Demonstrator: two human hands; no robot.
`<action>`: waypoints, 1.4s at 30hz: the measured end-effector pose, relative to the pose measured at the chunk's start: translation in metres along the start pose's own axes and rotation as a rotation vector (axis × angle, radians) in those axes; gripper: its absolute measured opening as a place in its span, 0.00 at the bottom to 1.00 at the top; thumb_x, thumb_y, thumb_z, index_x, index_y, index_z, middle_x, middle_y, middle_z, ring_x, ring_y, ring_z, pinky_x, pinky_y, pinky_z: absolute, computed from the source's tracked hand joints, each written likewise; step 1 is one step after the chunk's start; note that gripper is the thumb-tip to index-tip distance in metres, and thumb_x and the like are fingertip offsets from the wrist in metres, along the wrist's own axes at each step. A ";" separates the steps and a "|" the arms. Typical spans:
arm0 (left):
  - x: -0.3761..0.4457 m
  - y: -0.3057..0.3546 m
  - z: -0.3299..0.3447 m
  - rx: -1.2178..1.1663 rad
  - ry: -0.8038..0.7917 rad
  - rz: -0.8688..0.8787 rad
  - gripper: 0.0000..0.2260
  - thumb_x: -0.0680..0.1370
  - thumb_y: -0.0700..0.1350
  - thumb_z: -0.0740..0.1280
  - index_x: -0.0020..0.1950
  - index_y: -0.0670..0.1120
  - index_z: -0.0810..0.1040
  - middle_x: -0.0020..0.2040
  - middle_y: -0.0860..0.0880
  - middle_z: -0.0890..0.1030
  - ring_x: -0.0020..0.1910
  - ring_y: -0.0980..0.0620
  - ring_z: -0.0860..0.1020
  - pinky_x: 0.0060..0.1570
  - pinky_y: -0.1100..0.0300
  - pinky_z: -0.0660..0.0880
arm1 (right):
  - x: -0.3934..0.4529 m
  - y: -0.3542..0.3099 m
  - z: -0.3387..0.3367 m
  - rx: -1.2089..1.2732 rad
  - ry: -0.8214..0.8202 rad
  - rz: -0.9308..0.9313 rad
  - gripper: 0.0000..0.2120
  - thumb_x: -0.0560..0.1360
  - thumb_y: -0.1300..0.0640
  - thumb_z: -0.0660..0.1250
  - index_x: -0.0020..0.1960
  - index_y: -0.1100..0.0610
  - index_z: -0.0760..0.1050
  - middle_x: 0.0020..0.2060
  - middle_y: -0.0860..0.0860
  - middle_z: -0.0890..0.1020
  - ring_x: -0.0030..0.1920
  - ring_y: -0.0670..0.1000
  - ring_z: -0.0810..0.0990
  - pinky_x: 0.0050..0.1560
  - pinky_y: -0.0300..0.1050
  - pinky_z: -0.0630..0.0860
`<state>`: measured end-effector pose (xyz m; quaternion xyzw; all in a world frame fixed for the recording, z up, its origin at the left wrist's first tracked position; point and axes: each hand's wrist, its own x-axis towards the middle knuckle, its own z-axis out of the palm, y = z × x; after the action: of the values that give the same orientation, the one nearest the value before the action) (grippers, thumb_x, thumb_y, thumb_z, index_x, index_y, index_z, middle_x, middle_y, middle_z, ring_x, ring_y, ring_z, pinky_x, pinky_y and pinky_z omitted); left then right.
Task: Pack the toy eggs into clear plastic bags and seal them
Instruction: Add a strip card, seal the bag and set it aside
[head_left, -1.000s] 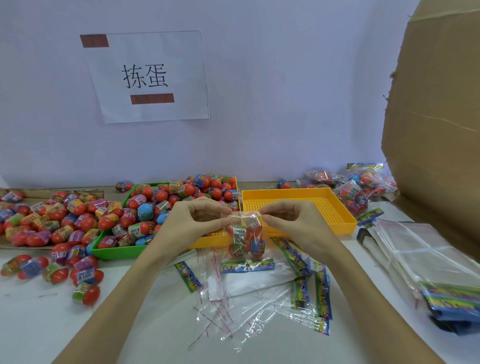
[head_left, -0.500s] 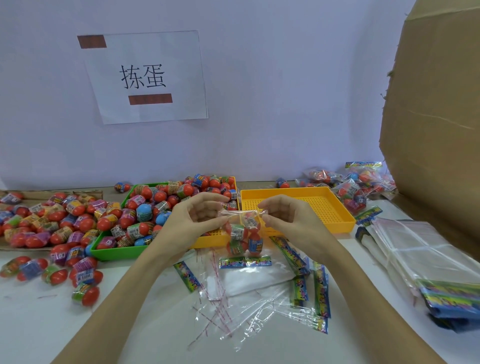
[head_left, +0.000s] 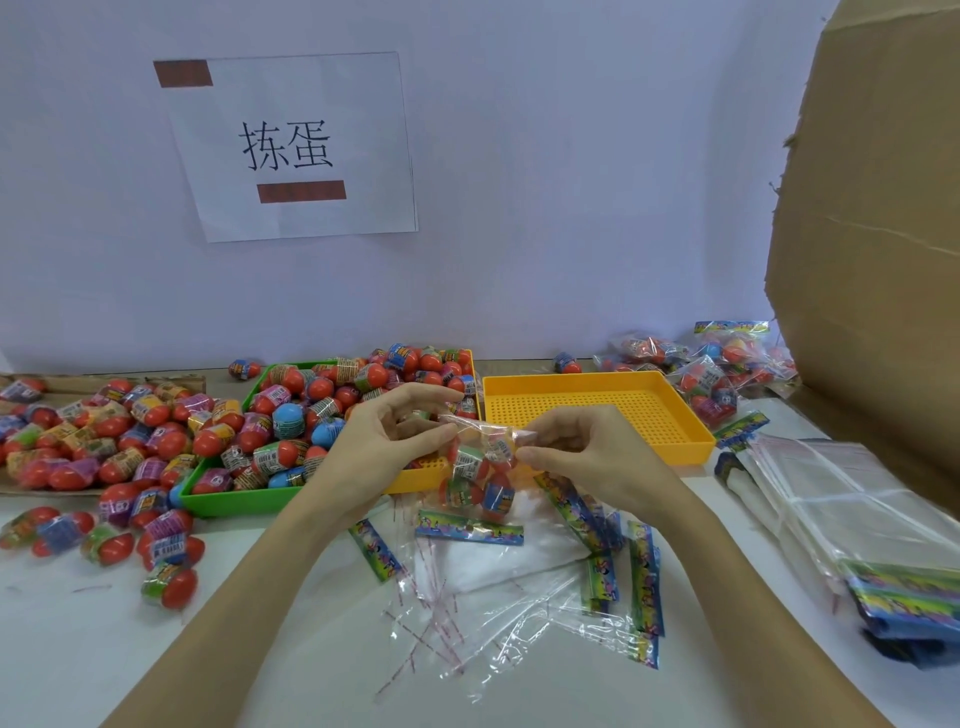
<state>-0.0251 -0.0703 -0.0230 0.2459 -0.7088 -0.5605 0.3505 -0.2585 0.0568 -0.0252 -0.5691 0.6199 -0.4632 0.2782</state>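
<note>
We see the clear bag (head_left: 480, 475) of toy eggs held above the tabletop (head_left: 156, 649), mid-scene. Left hand (head_left: 382, 441) pinches its top left corner, right hand (head_left: 582, 457) pinches the top right. Green tray (head_left: 228, 501) of eggs left, yellow tray (head_left: 597, 410) far right, empty bags (head_left: 519, 613) near.

The toy eggs (head_left: 291, 410) look like smooth, glossy plastic, each banded with shiny printed film. The bag (head_left: 480, 467) is thin clear plastic, crinkled and catching light, as are the loose bags (head_left: 519, 618) on the table (head_left: 78, 649), whose top is matt white. The green tray (head_left: 228, 501) and yellow tray (head_left: 696, 447) are smooth plastic, the yellow one perforated. The cardboard sheet (head_left: 872, 234) is rough, matt brown with torn edges. The sign (head_left: 291, 145) is matt paper.
</note>
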 end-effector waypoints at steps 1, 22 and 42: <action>0.000 0.000 0.001 -0.018 0.004 0.002 0.15 0.75 0.47 0.77 0.61 0.57 0.86 0.60 0.51 0.86 0.57 0.50 0.86 0.54 0.59 0.84 | -0.001 -0.001 0.001 0.036 -0.002 -0.005 0.04 0.75 0.54 0.78 0.50 0.51 0.87 0.43 0.46 0.89 0.46 0.44 0.87 0.46 0.35 0.82; -0.004 0.010 0.014 0.096 0.186 0.147 0.02 0.79 0.41 0.74 0.50 0.44 0.85 0.40 0.48 0.87 0.38 0.57 0.83 0.40 0.67 0.80 | -0.002 -0.011 0.001 0.277 0.132 -0.037 0.08 0.80 0.58 0.73 0.59 0.54 0.85 0.48 0.50 0.89 0.49 0.48 0.87 0.49 0.37 0.81; -0.008 0.018 0.037 -0.191 0.069 -0.035 0.12 0.77 0.47 0.76 0.59 0.45 0.87 0.56 0.42 0.88 0.57 0.45 0.86 0.56 0.54 0.83 | -0.007 -0.025 0.018 0.299 0.096 -0.096 0.17 0.75 0.46 0.76 0.45 0.61 0.82 0.38 0.49 0.86 0.41 0.48 0.85 0.43 0.37 0.79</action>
<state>-0.0479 -0.0367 -0.0123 0.2428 -0.6354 -0.6226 0.3869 -0.2302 0.0608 -0.0121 -0.5275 0.5289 -0.5895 0.3074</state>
